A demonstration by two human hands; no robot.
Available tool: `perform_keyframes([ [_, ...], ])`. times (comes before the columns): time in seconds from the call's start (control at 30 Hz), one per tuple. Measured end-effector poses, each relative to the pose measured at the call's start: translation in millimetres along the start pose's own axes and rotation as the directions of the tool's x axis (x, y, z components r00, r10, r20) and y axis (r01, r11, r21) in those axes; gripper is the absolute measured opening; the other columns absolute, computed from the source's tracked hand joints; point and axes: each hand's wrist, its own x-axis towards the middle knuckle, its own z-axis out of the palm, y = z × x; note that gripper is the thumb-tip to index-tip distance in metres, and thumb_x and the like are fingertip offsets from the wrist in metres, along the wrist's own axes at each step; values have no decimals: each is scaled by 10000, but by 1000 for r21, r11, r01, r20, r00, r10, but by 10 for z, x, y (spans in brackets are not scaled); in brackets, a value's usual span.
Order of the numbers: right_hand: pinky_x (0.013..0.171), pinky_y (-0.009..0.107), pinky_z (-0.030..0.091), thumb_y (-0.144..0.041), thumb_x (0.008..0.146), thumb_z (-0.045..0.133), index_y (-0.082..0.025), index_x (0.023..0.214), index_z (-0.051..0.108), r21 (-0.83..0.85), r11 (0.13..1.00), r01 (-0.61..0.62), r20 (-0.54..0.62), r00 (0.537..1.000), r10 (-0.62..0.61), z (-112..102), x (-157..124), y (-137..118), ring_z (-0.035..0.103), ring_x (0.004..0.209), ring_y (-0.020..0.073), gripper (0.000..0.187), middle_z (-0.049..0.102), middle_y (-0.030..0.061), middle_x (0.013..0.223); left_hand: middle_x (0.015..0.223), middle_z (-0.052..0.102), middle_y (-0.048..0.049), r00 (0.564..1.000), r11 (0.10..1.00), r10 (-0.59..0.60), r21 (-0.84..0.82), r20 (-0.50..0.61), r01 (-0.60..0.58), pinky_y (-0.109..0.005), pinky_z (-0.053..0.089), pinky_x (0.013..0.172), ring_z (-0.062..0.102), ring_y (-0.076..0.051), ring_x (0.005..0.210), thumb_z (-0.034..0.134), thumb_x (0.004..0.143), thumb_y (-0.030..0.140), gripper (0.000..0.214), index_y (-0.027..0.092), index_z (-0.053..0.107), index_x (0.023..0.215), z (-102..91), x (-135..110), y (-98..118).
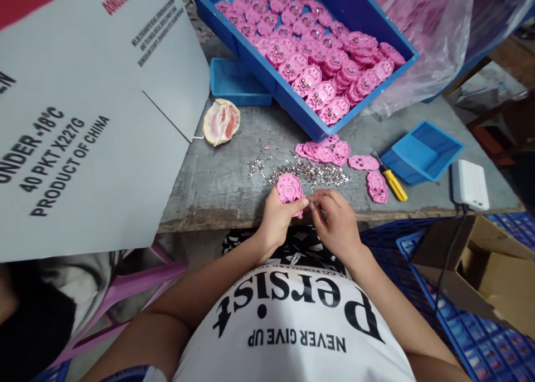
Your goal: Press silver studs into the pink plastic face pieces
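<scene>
My left hand [276, 218] holds a round pink plastic part [289, 188] just over the near edge of the grey table [225, 176]. My right hand [336, 220] is pinched right beside that part, fingertips against my left thumb; what it pinches is too small to make out. A scatter of small shiny metal bits [307, 171] lies on the table just beyond my hands. More loose pink parts [324, 152] lie behind the scatter, and others [376, 186] sit to the right.
A large blue tray [292, 101] of pink parts stands at the back. A small blue tray [238, 81], a peeled fruit [221, 122], a yellow-handled screwdriver [392, 181], a blue lid [422, 151], a white charger [470, 184]. A printed cardboard sheet [83, 120] covers the left.
</scene>
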Motion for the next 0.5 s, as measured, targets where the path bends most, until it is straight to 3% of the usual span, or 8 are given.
perform_keyframes([
  [0.33,801,384,555,-183,951,548,-223,979,680,158,983,-94,0,995,95,0,-16,-44,678,930,234,141,702,87,986,782,629,24,998,990,50,130,-36,-45,-210,435,532,576,-107,641,744,626,169,374,172,559,951,-4,-23,65],
  [0.5,752,351,538,-210,924,589,-223,957,690,295,931,-216,8,975,223,50,0,-1,669,857,206,108,707,64,961,778,640,23,998,986,55,159,-39,-48,-203,452,539,587,-112,645,724,627,150,402,177,557,992,-14,-14,54],
])
